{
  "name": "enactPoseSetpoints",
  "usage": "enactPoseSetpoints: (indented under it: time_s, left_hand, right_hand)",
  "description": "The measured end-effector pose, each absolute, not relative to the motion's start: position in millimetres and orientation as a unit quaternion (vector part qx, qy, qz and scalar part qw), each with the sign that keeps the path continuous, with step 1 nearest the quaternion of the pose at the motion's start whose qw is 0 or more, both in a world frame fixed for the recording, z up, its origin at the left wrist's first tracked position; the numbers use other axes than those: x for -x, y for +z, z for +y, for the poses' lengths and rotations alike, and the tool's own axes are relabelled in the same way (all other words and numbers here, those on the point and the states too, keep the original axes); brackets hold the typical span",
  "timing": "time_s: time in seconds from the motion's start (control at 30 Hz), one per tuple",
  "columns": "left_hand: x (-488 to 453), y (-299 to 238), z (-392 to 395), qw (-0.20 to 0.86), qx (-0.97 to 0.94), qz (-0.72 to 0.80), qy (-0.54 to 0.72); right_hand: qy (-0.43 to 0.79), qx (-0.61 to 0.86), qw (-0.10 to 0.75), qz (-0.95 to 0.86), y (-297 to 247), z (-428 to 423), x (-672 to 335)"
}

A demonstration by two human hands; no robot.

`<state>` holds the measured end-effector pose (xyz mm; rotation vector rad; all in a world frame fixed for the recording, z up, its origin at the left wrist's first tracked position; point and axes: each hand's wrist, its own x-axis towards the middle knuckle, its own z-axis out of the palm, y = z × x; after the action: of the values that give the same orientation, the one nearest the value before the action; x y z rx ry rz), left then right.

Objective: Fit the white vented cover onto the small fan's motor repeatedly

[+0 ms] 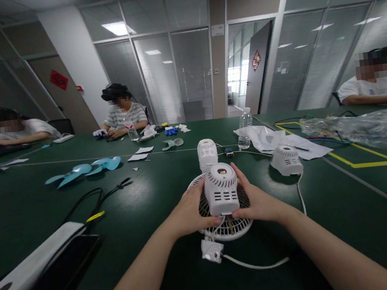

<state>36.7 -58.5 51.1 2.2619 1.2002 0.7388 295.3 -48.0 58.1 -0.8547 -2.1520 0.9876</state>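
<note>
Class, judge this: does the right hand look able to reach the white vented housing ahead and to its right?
Probably yes: nothing visible stands between the right hand and the white vented housing. However, it is cupped against the centre housing, so it would likely need to let go first.

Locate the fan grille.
In the head view, the fan grille lies just right of centre, beneath the motor housing between your left hand and right hand.
</note>
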Motion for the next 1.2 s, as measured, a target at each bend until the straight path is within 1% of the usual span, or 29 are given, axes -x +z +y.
enactPoseSetpoints:
  time_s: [0.13,0.3,0.47,0.63,0.77,1.03,1.2]
  left_hand:
    - [-39,57,-62,0.214,-0.836,0.428,0.268]
    - [-40,63,-65,0.227,-0.834,0.427,0.265]
    - [-40,61,-63,0.227,-0.841,0.423,0.252]
    - [-39,58,-61,0.211,-0.848,0.418,0.247]
    - [-38,56,-61,0.217,-0.848,0.416,0.248]
    - [-39,60,-62,0.253,-0.831,0.414,0.271]
    - [-38,59,-62,0.273,-0.811,0.44,0.272]
  right_hand:
    - [0.382,0.326,0.307,-0.808,59,-47,-296]
    - [0.438,0.303,0.324,-0.782,61,-44,-299]
    - [0.468,0.3,0.317,-0.769,65,-44,-301]
    - [0.468,0.302,0.315,-0.769,66,-45,-301]
    - [0.444,0.316,0.312,-0.778,66,-46,-300]
    - [0.444,0.311,0.304,-0.783,66,-46,-300]
    - [0.438,0.331,0.282,-0.787,68,-47,-303]
